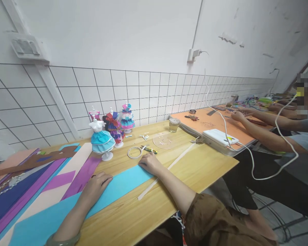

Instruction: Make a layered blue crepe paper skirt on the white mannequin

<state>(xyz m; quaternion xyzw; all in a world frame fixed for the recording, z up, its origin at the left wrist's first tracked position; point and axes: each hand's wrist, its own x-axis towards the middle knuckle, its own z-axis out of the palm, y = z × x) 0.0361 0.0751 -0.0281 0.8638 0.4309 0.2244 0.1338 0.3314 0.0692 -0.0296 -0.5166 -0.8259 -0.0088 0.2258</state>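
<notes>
A long light-blue strip (129,181), of cloth or paper, runs diagonally along the front of the wooden table. My left hand (99,184) rests on its middle, fingers slightly bent and apart. At the strip's right end, my right hand (150,163) has its fingers closed over the edge; the fingertips are partly hidden. Just beyond that hand lie a white ring-shaped roll (135,152) and green-and-black snips (149,149). A narrow pale ribbon (179,157) passes under my right forearm. Behind stand small dress forms, the nearest a white mannequin (100,138) in a ruffled blue skirt.
Coloured strips (23,191) lie layered at the left. A clear round mat (165,140) bears small pale bits, near a lidded glass cup (174,125). To the right, a white device (219,136) with a trailing cable (251,164) sits on an orange table (213,118), where other people's hands work.
</notes>
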